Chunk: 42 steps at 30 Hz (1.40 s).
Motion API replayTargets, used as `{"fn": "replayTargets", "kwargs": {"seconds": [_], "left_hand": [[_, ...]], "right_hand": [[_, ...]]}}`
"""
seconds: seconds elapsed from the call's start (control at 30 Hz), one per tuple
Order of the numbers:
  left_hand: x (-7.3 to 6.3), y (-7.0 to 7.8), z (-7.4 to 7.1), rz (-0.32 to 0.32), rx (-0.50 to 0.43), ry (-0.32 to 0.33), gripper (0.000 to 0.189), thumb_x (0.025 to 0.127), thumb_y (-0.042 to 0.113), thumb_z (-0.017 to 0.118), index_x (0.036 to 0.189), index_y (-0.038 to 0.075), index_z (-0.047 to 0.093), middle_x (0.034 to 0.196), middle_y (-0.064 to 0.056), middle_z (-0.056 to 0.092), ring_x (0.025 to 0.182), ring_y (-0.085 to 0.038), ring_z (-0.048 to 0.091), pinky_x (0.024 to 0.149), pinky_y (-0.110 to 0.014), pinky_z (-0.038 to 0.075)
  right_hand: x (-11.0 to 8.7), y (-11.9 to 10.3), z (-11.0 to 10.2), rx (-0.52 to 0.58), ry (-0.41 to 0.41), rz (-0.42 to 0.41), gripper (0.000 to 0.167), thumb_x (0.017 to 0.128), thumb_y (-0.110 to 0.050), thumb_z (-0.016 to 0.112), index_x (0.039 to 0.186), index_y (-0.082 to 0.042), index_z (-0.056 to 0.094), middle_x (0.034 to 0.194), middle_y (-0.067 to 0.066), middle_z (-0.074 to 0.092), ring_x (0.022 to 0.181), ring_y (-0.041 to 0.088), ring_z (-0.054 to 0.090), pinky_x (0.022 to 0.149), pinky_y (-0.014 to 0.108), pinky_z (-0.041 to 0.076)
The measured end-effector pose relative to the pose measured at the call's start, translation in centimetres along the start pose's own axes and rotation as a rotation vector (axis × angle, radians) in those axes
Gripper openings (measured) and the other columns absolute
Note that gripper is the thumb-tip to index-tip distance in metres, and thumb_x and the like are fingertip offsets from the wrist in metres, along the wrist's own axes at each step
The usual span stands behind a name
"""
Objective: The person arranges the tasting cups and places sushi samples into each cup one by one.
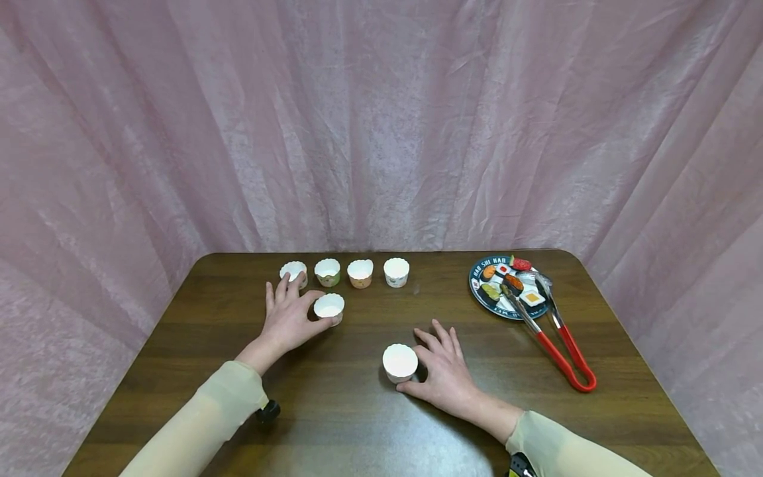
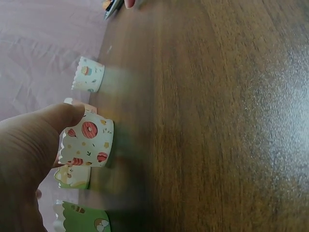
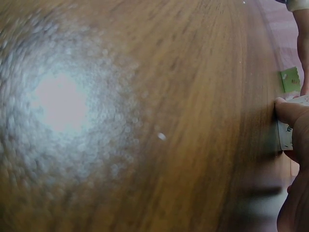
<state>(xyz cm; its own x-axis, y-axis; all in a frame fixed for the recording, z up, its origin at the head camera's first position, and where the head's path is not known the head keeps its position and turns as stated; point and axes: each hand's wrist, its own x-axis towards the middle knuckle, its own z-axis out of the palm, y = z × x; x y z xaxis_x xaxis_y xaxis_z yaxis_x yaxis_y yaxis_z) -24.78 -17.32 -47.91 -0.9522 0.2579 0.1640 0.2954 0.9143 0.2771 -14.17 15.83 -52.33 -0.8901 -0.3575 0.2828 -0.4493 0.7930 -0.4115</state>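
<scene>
My left hand (image 1: pixel 289 320) pinches a white paper baking cup (image 1: pixel 329 306) between thumb and index finger, with its other fingers stretched towards the back row. Pink doughnut prints show on this cup's side in the left wrist view (image 2: pixel 87 137). Nearer the front, my right hand (image 1: pixel 446 376) has thumb and index finger on either side of a second white baking cup (image 1: pixel 399 362), its other fingers spread. Only a sliver of that cup (image 3: pixel 286 137) shows past the thumb in the right wrist view. The left fingertips overlap the leftmost back cup (image 1: pixel 294 269) in the head view.
Along the table's back edge stand more baking cups: a green one (image 1: pixel 327 271), an orange one (image 1: pixel 360 273) and a white one (image 1: pixel 396 271). At right, a round plate (image 1: pixel 477 291) bears several sushi pieces, with red-handled tongs (image 1: pixel 566 358) leaning across it. A pink curtain (image 1: pixel 381 132) hangs behind.
</scene>
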Motion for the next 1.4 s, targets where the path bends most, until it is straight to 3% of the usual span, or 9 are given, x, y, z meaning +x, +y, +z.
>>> {"fn": "replayTargets", "kwargs": {"seconds": [0.47, 0.7, 1.03, 1.27, 1.4], "left_hand": [[-0.1, -0.6, 0.1, -0.004, 0.004, -0.008, 0.069, 0.081, 0.064, 0.076, 0.132, 0.018, 0.068, 0.163, -0.021, 0.026, 0.152, -0.048, 0.007, 0.115, -0.07, -0.008], [-0.3, -0.6, -0.3, -0.012, 0.002, -0.026, 0.083, 0.082, 0.068, 0.073, 0.144, 0.014, 0.059, 0.166, -0.02, 0.02, 0.153, -0.046, 0.004, 0.116, -0.068, -0.01], [-0.5, 1.1, -1.5, 0.082, -0.036, 0.056, 0.085, 0.082, 0.066, 0.074, 0.148, 0.016, 0.055, 0.166, -0.017, 0.02, 0.154, -0.041, 0.005, 0.119, -0.063, -0.008], [-0.7, 2.0, -2.1, 0.11, -0.073, 0.048, 0.085, 0.083, 0.068, 0.071, 0.15, 0.019, 0.052, 0.168, -0.013, 0.019, 0.155, -0.039, 0.004, 0.12, -0.059, -0.009], [-0.9, 2.9, -2.6, 0.162, -0.102, 0.057, 0.084, 0.083, 0.066, 0.073, 0.15, 0.019, 0.052, 0.168, -0.012, 0.02, 0.155, -0.04, 0.006, 0.12, -0.06, -0.008]], "right_hand": [[0.1, -0.1, 0.0, 0.007, -0.004, 0.009, 0.05, 0.07, -0.053, 0.09, 0.105, -0.021, 0.073, 0.146, 0.015, 0.055, 0.148, 0.046, 0.026, 0.117, 0.07, 0.012], [0.1, -0.1, 0.0, 0.0, -0.004, 0.007, 0.049, 0.07, -0.052, 0.09, 0.105, -0.021, 0.073, 0.145, 0.014, 0.055, 0.148, 0.046, 0.026, 0.117, 0.07, 0.012], [0.0, -0.1, 0.0, -0.003, 0.005, 0.005, 0.051, 0.07, -0.054, 0.09, 0.105, -0.021, 0.073, 0.145, 0.014, 0.055, 0.148, 0.045, 0.026, 0.117, 0.069, 0.013], [0.0, -0.1, 0.1, -0.007, 0.002, 0.003, 0.049, 0.071, -0.052, 0.09, 0.105, -0.021, 0.073, 0.145, 0.014, 0.055, 0.148, 0.046, 0.026, 0.117, 0.069, 0.013], [0.0, -0.1, 0.0, -0.001, 0.006, 0.001, 0.051, 0.07, -0.054, 0.09, 0.105, -0.02, 0.073, 0.145, 0.014, 0.055, 0.148, 0.046, 0.026, 0.117, 0.069, 0.013]]}}
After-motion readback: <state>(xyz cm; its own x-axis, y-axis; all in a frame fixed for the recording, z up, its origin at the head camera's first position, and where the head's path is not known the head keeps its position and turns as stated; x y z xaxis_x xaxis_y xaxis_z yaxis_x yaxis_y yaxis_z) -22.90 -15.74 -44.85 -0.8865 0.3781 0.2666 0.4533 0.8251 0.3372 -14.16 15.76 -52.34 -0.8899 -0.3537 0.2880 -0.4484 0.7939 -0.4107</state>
